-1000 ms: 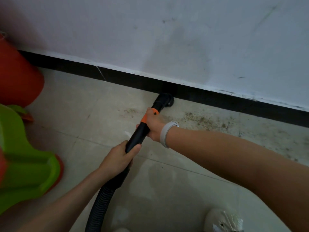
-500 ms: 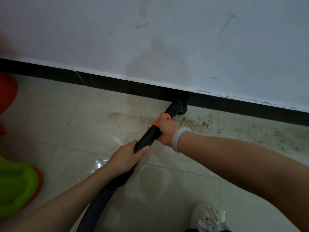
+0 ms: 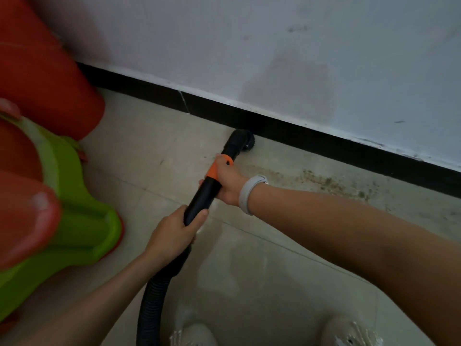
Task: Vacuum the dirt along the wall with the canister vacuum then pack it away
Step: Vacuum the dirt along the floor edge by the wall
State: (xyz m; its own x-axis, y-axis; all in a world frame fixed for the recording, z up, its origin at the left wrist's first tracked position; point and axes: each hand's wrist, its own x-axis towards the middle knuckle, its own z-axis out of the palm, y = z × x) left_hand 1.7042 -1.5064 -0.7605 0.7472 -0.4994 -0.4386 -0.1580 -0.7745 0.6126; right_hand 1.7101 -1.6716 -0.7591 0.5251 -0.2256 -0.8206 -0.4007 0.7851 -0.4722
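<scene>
A black vacuum wand with an orange collar slants up toward the wall. Its round brush nozzle sits on the floor tiles against the black skirting board. My right hand, with a pale wristband, grips the wand just below the collar. My left hand grips the wand's lower end, where the ribbed black hose starts and runs down out of frame. A band of brown dirt lies along the skirting to the right of the nozzle. The canister itself is out of view.
Orange and green plastic stools crowd the left side, the orange one reaching the wall. My two pale shoes show at the bottom edge. The white wall is scuffed and stained.
The nozzle has slid left along the skirting, away from the dirt band, and my view has swung left, bringing the stools back in. Both hands keep their grip.
</scene>
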